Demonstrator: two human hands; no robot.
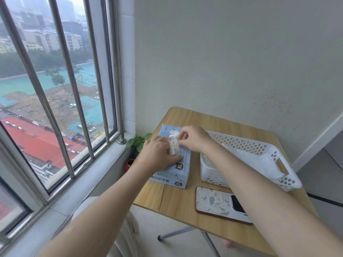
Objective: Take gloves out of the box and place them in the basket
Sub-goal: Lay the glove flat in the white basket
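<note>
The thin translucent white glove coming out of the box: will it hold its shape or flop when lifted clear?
The thin translucent white glove is crumpled and bunched where the right hand pinches it, so it probably flops. It looks filmy, likely very light. The left hand presses the pale blue cardboard glove box, suggesting the box might otherwise lift with it.

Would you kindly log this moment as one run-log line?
left hand: presses pale blue cardboard glove box | right hand: pinches translucent white glove at opening | white perforated plastic basket: holds gloves
</note>
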